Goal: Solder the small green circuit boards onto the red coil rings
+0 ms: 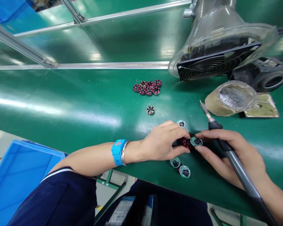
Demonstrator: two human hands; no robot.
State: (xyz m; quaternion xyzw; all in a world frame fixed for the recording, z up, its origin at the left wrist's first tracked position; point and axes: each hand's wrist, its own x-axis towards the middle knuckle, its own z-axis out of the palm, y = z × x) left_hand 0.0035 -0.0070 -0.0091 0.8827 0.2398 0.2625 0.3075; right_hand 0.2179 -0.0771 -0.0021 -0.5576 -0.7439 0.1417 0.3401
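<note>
My left hand (165,139) pinches a small stator (186,143) with red-lit coils between thumb and fingers. Against it sits a round green circuit board (196,141), its edge between the fingertips of my right hand (235,153). That same hand also carries a soldering iron (233,157), whose tip points up and away to the left, apart from the parts. Just beyond my left fingers lies another round board (181,123). Nearer to me are two more boards, one (175,162) beside the other (184,171). Whether the held board and stator are joined, I cannot tell.
Several ring-shaped stators (149,91) stand grouped on the green table (85,103), with a single stator (150,110) in front. At the right are a fan (209,66) under a clear hood, a tape-wrapped cup (217,102) and a sponge (261,106). A blue bin (25,175) stands lower left.
</note>
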